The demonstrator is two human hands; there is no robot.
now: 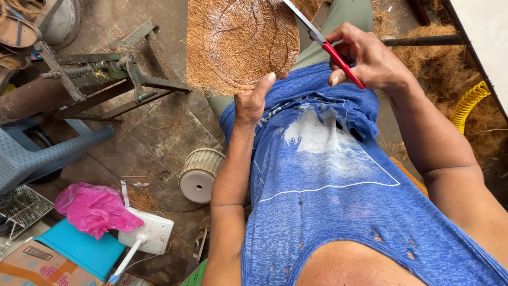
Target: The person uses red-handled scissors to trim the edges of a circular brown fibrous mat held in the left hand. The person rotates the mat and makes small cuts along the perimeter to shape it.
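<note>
Setting: a stained concrete floor (pixel 159 132) strewn with loose brown fibre, seen from above your lap.

Item one: a round coir fibre mat (pixel 241 42), upper centre of the frame, resting over your knee. Your left hand (pixel 253 100) grips its lower edge, thumb up against the rim, fingers hidden beneath.

Item two: red-handled scissors (pixel 323 42), just right of the mat, blades reaching up and left across its edge. Your right hand (pixel 365 58) is closed around the handles; whether the blades are apart you cannot tell.

Item three: your blue printed shirt (pixel 328 175), filling the lower right.

Surroundings, left of the frame: a rusted metal press frame (pixel 100 79) at the upper left; a grey plastic stool (pixel 37 153) below it; a spool of pale twine (pixel 200 175) at centre, near your left forearm; a pink plastic bag (pixel 92 209), a white power strip (pixel 153 233) and a teal box (pixel 79 249) at the lower left. A yellow coiled hose (pixel 468 103) sits at the right edge among heaped fibre.
</note>
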